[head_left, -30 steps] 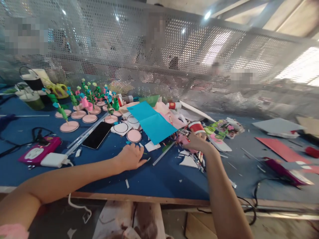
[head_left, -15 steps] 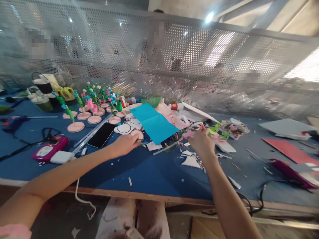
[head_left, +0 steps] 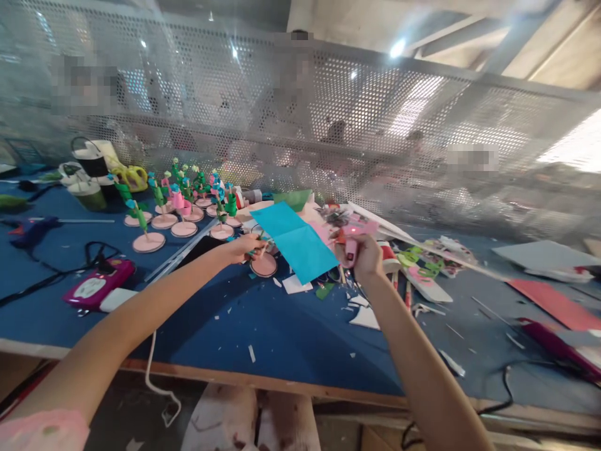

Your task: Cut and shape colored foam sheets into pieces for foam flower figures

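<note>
My left hand (head_left: 244,247) hovers above the blue table (head_left: 291,332), fingers pinched on a small green and pink paper piece, just left of a cyan paper sheet (head_left: 295,240) and above a pink disc (head_left: 264,265). My right hand (head_left: 364,255) is raised off the table and closed round a pink piece (head_left: 351,241), which looks like pink paper or foam. Paper scraps (head_left: 364,310) lie below it.
Several pink discs with green and blue paper flowers (head_left: 178,200) stand at the left rear. A phone (head_left: 200,247), a magenta device (head_left: 98,289) with cables and a white charger lie left. Red sheets (head_left: 558,304) lie right. A perforated metal screen (head_left: 328,125) walls off the back.
Both hands have lifted off the table and moved away from me. The left hand now pinches a small piece; the right has raised its pink piece higher.
</note>
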`<state>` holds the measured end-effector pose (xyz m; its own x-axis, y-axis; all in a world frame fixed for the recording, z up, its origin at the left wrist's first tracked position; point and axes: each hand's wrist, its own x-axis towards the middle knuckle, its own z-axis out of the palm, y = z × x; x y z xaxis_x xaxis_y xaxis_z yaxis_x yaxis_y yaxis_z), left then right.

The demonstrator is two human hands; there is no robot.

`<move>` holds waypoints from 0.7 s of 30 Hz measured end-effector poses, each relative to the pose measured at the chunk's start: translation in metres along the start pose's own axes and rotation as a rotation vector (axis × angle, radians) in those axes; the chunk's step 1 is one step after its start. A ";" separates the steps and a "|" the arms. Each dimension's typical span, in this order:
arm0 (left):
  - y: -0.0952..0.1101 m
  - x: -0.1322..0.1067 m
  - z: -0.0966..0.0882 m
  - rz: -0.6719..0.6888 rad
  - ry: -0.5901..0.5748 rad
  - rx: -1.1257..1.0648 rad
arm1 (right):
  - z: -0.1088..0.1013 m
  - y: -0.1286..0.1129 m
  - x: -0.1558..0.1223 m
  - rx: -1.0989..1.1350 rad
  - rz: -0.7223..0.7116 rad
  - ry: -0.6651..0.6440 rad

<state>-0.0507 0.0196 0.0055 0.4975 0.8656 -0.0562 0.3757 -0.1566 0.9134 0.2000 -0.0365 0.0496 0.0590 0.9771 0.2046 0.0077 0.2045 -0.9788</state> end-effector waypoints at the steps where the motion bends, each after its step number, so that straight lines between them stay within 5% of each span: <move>1: -0.003 0.001 0.000 0.003 0.029 -0.057 | 0.008 0.007 -0.001 0.116 0.023 -0.066; 5: -0.008 0.006 0.001 0.034 0.166 -0.340 | 0.029 0.032 -0.009 0.357 0.131 -0.119; 10: -0.006 0.004 0.007 0.055 0.238 -0.385 | 0.035 0.048 -0.017 0.522 0.175 -0.066; 15: -0.008 0.002 0.011 0.123 0.178 -0.447 | 0.037 0.052 -0.016 0.530 0.234 -0.099; 21: -0.009 0.006 0.010 0.071 0.264 -0.411 | 0.038 0.055 -0.017 0.499 0.235 -0.145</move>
<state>-0.0434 0.0216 -0.0068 0.2754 0.9590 0.0671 -0.0183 -0.0646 0.9977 0.1614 -0.0394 -0.0072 -0.1362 0.9906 0.0144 -0.4635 -0.0509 -0.8846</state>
